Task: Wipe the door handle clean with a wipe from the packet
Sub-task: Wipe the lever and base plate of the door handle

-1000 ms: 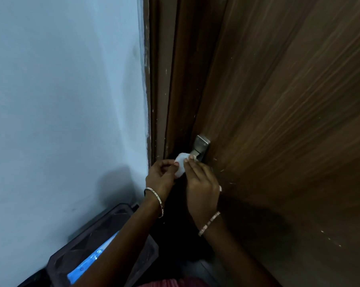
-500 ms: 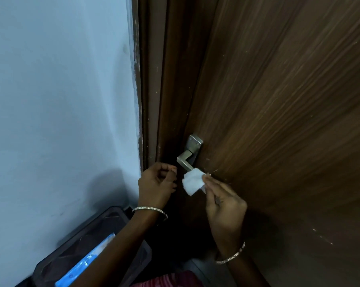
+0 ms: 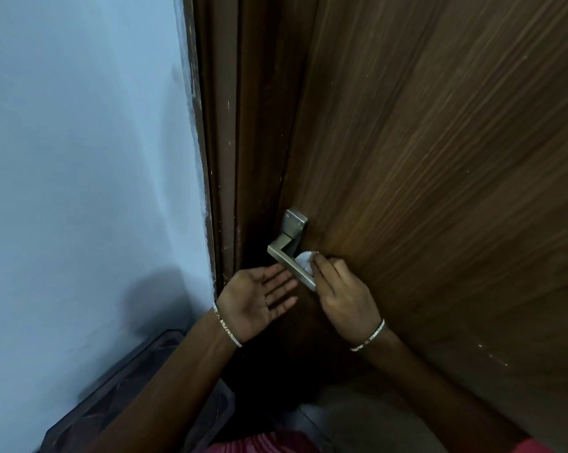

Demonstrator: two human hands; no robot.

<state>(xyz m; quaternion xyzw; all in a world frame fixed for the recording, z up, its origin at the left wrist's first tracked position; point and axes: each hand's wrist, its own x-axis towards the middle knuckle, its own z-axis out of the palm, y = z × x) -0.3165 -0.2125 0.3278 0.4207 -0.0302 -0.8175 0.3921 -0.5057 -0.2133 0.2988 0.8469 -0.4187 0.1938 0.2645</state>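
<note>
The right hand [image 3: 344,297] pinches a small white wipe [image 3: 305,260] against the free end of the metal door handle [image 3: 289,261], fingers closed on the wipe, knuckles toward the camera. The wipe bunches on the door side of the lever, just above the fingertips, with a strip of it showing under the lever's end. Just left of that grip, the left hand [image 3: 258,300] lies open and empty, palm up, fingers spread and reaching toward the underside of the lever; whether they touch it cannot be told. Up and left of the grip the lever bends into a square neck and meets a rectangular plate [image 3: 296,220] fixed to the brown wooden door [image 3: 439,191], which fills the space above and right of the grip. Further left stand the dark door frame [image 3: 223,142] and then a pale blue wall [image 3: 80,142].

Well below and left of the grip, under the left forearm, a dark bin [image 3: 135,397] sits against the wall; its inside is too dark to read.

By count: one handle, one wipe, two hands, one bangle on each wrist, one ring [image 3: 267,302] on the left hand.
</note>
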